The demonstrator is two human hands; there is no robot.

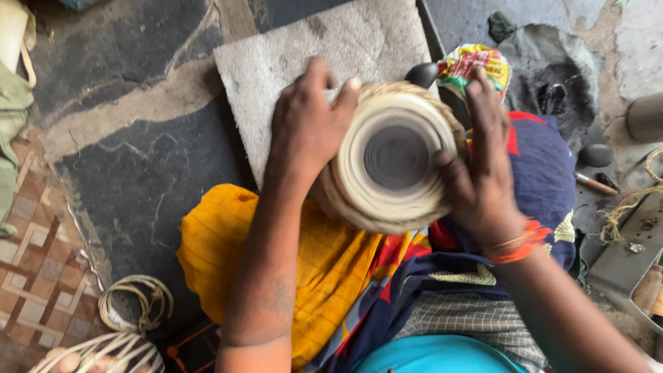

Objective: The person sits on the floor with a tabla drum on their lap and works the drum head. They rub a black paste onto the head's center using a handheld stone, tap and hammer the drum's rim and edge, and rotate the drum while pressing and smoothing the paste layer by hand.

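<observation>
I see the drum (394,157) between both hands over the lap, its head facing up at me; left hand (307,124) and right hand (480,176) clamp opposite sides, equally near

Both hands, left hand (307,124) and right hand (480,169), grip a blurred round drum (394,155) over a lap draped in yellow cloth (324,262), beside a grey stone slab (311,48).
</observation>
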